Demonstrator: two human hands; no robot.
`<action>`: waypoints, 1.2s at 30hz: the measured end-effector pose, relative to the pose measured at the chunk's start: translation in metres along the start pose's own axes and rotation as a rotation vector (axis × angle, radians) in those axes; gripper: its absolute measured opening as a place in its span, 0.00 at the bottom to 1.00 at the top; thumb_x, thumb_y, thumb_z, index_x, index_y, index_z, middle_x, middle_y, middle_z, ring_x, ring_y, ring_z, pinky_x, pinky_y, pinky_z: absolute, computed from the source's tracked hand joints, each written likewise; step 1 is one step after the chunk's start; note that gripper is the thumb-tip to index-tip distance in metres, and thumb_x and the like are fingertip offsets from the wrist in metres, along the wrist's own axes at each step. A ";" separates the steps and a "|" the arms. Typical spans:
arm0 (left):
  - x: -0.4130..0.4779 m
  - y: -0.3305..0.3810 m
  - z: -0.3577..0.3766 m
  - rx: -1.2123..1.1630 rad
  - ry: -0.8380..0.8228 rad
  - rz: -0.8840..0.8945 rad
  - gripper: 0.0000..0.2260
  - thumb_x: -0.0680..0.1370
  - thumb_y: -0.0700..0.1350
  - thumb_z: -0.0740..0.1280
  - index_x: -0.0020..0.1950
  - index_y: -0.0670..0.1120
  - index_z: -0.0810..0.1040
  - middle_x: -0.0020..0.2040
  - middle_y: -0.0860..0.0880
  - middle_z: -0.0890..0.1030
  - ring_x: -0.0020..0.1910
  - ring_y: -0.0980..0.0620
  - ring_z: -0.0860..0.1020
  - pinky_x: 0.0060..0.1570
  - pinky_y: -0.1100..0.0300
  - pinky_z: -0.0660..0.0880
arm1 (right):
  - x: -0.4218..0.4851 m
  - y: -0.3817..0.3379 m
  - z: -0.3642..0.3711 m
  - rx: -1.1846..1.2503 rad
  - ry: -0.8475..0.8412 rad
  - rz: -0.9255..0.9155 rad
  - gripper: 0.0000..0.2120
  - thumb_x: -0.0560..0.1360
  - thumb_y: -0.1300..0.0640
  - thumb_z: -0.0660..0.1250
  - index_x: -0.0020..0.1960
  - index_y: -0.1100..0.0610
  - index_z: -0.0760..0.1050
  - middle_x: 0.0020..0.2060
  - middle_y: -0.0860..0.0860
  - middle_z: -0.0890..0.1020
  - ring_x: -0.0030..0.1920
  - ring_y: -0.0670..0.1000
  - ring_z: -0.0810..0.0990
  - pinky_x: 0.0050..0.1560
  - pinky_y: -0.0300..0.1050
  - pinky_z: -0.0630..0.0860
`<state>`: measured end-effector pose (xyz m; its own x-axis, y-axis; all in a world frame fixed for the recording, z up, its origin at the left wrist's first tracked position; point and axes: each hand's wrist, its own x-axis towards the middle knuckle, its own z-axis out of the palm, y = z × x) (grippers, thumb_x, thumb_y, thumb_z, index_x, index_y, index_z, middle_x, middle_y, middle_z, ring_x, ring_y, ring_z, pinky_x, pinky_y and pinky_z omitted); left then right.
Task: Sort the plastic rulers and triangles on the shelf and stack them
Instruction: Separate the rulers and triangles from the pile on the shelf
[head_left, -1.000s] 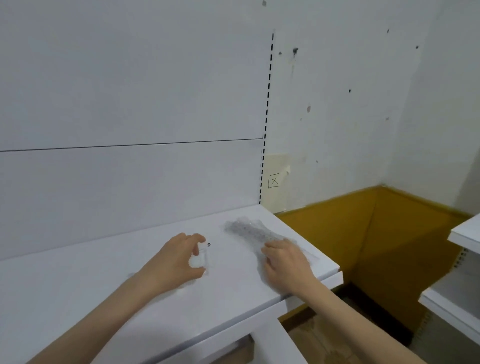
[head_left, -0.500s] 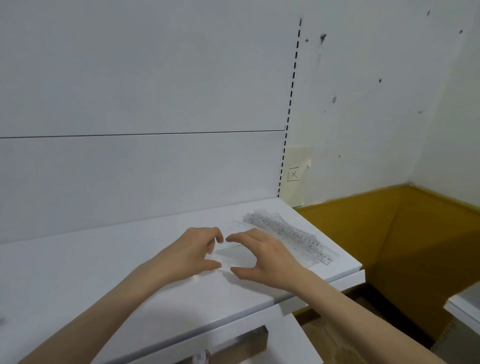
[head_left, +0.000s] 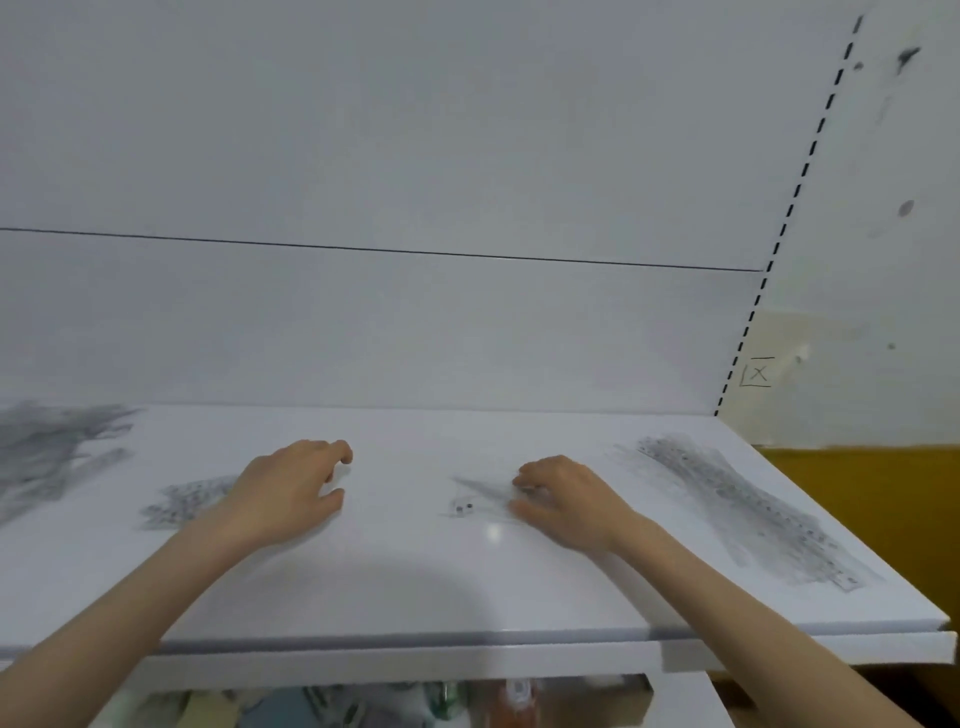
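A clear triangle lies flat near the middle of the white shelf, its pointed end towards the back and a small dark-dotted mark at its near left corner. The right hand has its curled fingertips and thumb pinched on the triangle's right end, with the wrist low over the shelf. Well to the right, a stack of clear rulers runs diagonally from the back towards the front right corner. The left hand sits apart from the triangle, fingers loosely bent, holding nothing. Just beside its wrist lies a small heap of rulers, and a bigger, blurred jumble of clear pieces fills the far left of the shelf. Behind stands a white back panel, edged on the right by a slotted upright. Beyond that, the wall carries a boxed X mark.
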<state>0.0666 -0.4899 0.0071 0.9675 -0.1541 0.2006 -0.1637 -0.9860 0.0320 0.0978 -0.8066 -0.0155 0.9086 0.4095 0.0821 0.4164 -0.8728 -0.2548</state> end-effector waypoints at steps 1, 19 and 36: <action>-0.005 -0.004 -0.002 0.008 0.002 -0.009 0.15 0.79 0.52 0.60 0.66 0.54 0.66 0.54 0.57 0.73 0.50 0.57 0.69 0.43 0.61 0.65 | 0.002 -0.001 0.002 -0.021 0.005 -0.012 0.31 0.76 0.33 0.51 0.58 0.56 0.78 0.57 0.52 0.79 0.62 0.55 0.73 0.61 0.49 0.69; -0.155 -0.133 -0.040 0.030 0.077 -0.353 0.14 0.79 0.52 0.60 0.64 0.53 0.69 0.58 0.52 0.74 0.55 0.52 0.72 0.48 0.57 0.70 | 0.077 -0.187 0.041 0.115 0.109 -0.480 0.18 0.79 0.50 0.63 0.66 0.54 0.74 0.65 0.48 0.75 0.68 0.51 0.68 0.63 0.37 0.60; -0.268 -0.386 -0.054 0.012 0.061 -0.563 0.10 0.78 0.50 0.63 0.58 0.52 0.75 0.52 0.55 0.76 0.50 0.59 0.72 0.49 0.61 0.75 | 0.173 -0.476 0.133 0.126 -0.036 -0.735 0.17 0.76 0.52 0.65 0.63 0.57 0.76 0.63 0.51 0.77 0.65 0.52 0.71 0.66 0.45 0.66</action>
<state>-0.1403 -0.0646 -0.0060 0.8918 0.3997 0.2118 0.3772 -0.9156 0.1396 0.0529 -0.2852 -0.0080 0.3951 0.8860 0.2428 0.9071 -0.3346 -0.2552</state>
